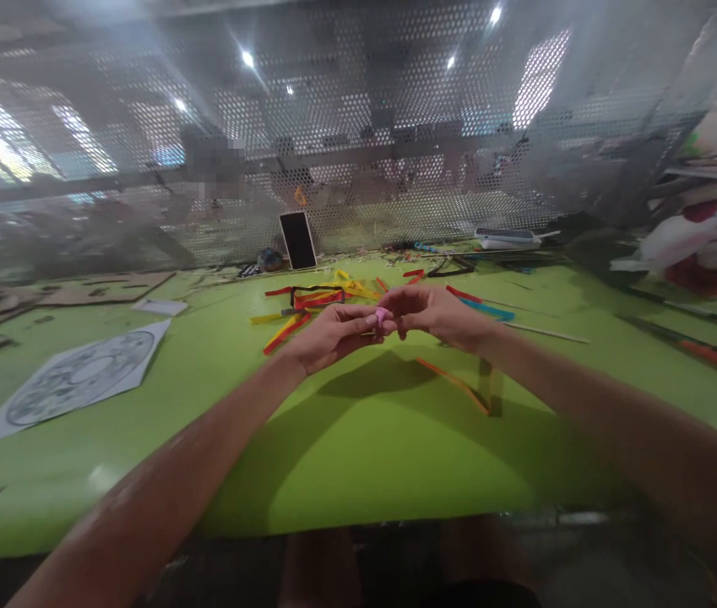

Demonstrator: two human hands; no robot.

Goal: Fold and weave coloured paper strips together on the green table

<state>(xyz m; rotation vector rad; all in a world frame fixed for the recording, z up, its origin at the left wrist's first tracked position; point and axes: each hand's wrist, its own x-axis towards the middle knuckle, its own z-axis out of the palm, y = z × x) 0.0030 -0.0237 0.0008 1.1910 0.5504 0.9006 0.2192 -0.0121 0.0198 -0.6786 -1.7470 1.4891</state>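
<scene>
Above the middle of the green table, my left hand [340, 331] pinches a small pink piece [382, 316], which looks like a folded or curled strip. My right hand [426, 314] meets it from the other side, its thumb and fingers closed together at the piece's right edge. Whether those right fingertips hold part of it is hard to make out. Behind my hands lie red, yellow and black strips [320, 297]. A blue strip [488, 309] lies past my right hand, and a bent orange strip [459, 384] rests below it.
A printed sheet with a round pattern [89, 371] lies left, near cut cardboard pieces [92, 290]. A dark-screened phone [298, 240] leans against the perforated metal screen [358, 127]. Orange-handled scissors [716, 355] and a red-and-white object [706, 241] are at right.
</scene>
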